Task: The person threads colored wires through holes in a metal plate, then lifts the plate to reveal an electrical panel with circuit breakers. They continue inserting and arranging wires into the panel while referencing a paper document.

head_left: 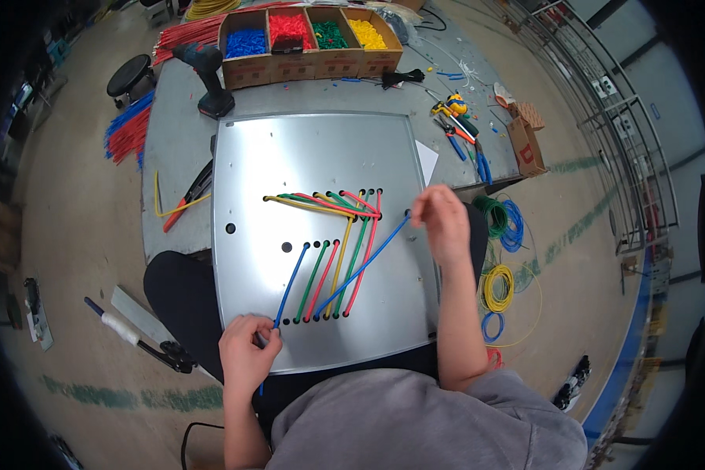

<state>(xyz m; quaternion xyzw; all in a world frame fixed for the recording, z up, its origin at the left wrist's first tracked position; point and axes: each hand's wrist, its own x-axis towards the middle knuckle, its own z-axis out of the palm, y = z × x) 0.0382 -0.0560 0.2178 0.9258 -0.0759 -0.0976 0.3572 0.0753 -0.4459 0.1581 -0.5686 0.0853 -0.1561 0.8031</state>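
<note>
A silver metal panel rests on my lap against the table, with rows of small holes. Red, green, yellow and blue wires run between the holes. At the panel's lower left edge my left hand pinches the end of a short blue wire. My right hand is beside the panel's right edge, its fingers curled. Close to its fingertips is the upper end of a longer blue wire, which slants up from the bottom row of holes. What the right fingertips hold, if anything, is hidden.
On the grey table stand cardboard bins of coloured small parts and a cordless drill. Pliers lie at the right, an orange-handled cutter at the left. Wire coils lie on the floor at right.
</note>
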